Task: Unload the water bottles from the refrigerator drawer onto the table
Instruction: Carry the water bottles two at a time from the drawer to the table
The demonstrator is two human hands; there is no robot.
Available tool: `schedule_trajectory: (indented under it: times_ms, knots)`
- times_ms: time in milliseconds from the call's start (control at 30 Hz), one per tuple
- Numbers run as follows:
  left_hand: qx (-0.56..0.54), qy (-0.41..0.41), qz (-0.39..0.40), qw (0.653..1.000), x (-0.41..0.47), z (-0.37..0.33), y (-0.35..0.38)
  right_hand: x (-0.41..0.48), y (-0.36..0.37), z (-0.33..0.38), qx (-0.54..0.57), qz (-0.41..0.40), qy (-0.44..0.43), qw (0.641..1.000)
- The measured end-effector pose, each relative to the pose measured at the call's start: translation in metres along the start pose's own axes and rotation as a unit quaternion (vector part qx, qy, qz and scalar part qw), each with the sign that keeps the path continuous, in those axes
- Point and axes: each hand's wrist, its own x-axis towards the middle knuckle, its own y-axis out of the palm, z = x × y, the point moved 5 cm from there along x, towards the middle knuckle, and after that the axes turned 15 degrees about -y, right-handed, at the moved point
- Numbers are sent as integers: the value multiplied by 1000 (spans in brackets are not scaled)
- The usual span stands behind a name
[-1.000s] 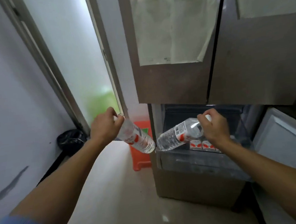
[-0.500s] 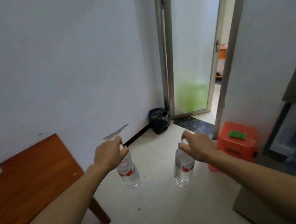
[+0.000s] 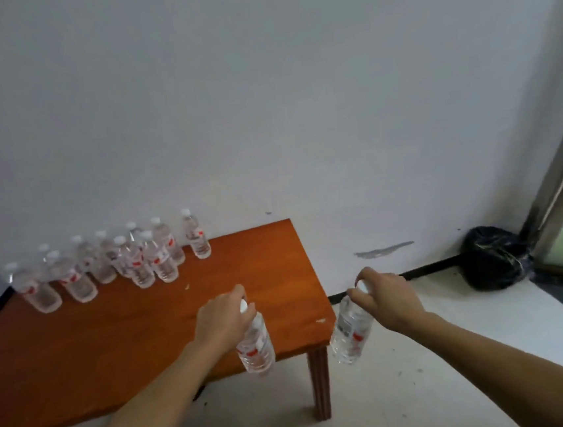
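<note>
Grips the left bottle [image 3: 257, 348] by its neck with the left hand [image 3: 223, 317], fingers curled round just below the white cap, clear body and red label hanging down at a slight tilt. Holds it over the near right corner of the wooden table [image 3: 114, 350], seemingly in the air; cannot tell for certain whether its base touches the wood.

Grips the right bottle [image 3: 351, 332] the same way with the right hand [image 3: 386, 298], fingers wrapped about the neck, cap showing above the knuckles. Hangs it just past the table's right edge, above the pale floor [image 3: 426, 371] and close to the table leg [image 3: 319, 381], well apart from the tabletop.

Shows a cluster of bottles [image 3: 160, 259] standing upright at the far left of the tabletop, close against the white wall [image 3: 262, 94], packed near one another, one standing slightly apart on the right.

Shows also a grey smear [image 3: 383, 250] low on the wall to the right of the table, a black bag [image 3: 496, 258] on the floor in the corner, and a metal door frame [image 3: 562, 179] with greenish frosted glass just beside the bag.
</note>
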Motion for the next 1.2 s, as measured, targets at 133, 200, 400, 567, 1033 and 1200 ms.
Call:
schedule_trajectory:
  times_ms: [133,200,400,567,1033,1200]
  knots:
    - [0,-62,-6,998,60,51,2,101,44,22,19,27,-77,996]
    - [2,-87,-12,996,94,70,2,152,65,28,21,32,-112,993]
    - [-11,-147,-26,989,191,115,-1,298,112,52,37,52,-185,981]
    - [-36,-180,-35,982,260,151,6,394,147,76,41,74,-196,977]
    - [-11,0,63,998,443,217,70,558,268,112,40,103,-117,987]
    - [-28,32,75,996,478,230,87,573,292,113,22,116,-87,989]
